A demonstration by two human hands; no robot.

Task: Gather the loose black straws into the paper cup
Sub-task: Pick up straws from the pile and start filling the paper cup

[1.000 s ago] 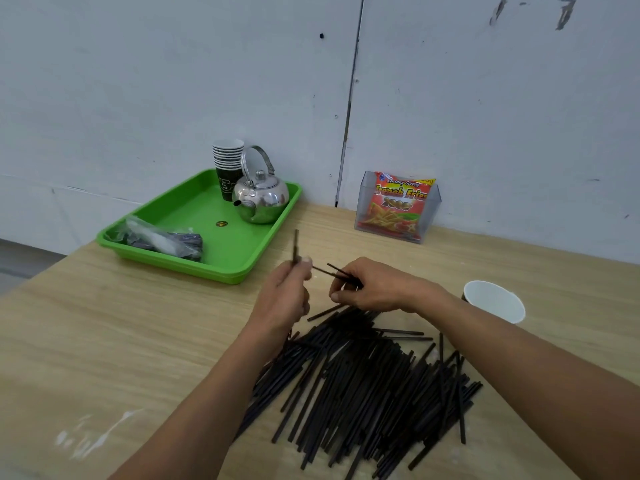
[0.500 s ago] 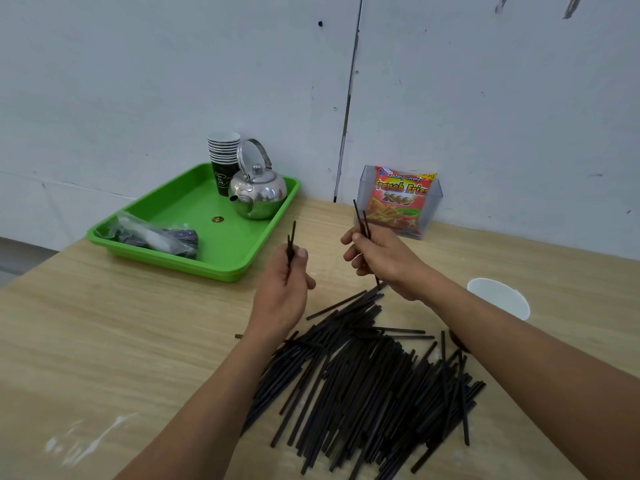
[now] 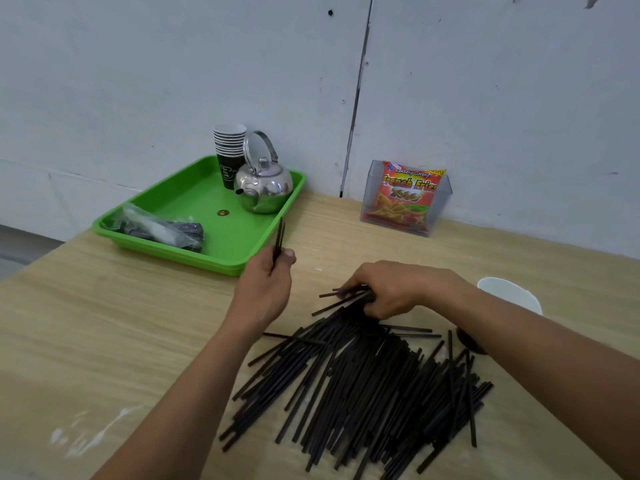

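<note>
A big heap of loose black straws lies on the wooden table in front of me. My left hand is raised left of the heap and pinches a few black straws that stick upward. My right hand rests palm down on the far end of the heap, its fingers curled around several straws there. The white paper cup stands to the right, partly hidden behind my right forearm.
A green tray at the back left carries a steel kettle, a stack of paper cups and a plastic bag. A clear holder with a snack packet stands by the wall.
My right hand has come down from the air onto the far end of the heap and closed on straws there. My left hand stays raised and now shows two straws instead of one.
</note>
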